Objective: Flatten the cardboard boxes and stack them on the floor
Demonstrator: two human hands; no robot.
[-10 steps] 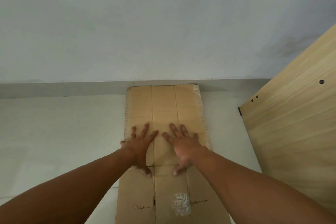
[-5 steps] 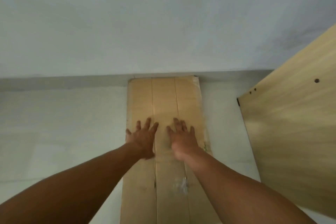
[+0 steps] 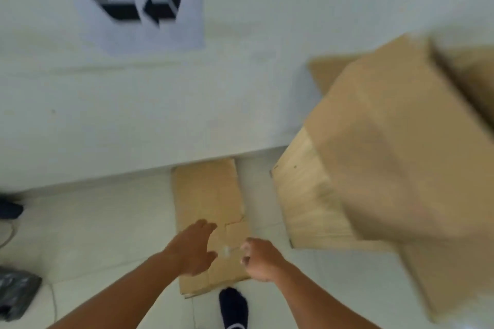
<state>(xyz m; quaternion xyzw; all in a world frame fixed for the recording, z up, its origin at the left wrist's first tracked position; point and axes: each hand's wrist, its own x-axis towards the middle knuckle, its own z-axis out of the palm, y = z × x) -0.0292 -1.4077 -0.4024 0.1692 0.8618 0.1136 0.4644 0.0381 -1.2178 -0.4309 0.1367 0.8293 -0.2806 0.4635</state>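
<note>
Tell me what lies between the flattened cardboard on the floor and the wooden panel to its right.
Only bare pale floor separates the flattened cardboard from the wooden panel, as the head view shows.

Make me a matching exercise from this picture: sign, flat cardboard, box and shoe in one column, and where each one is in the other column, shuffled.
Things:
1. sign
2. flat cardboard
3. box
4. shoe

Places:
A. lying on the floor, far end against the wall
B. at the bottom edge, by the cardboard's near end
C. on the wall, upper left
D. on the right, not flattened

Pairs: 1-C; 2-A; 3-D; 4-B
</note>
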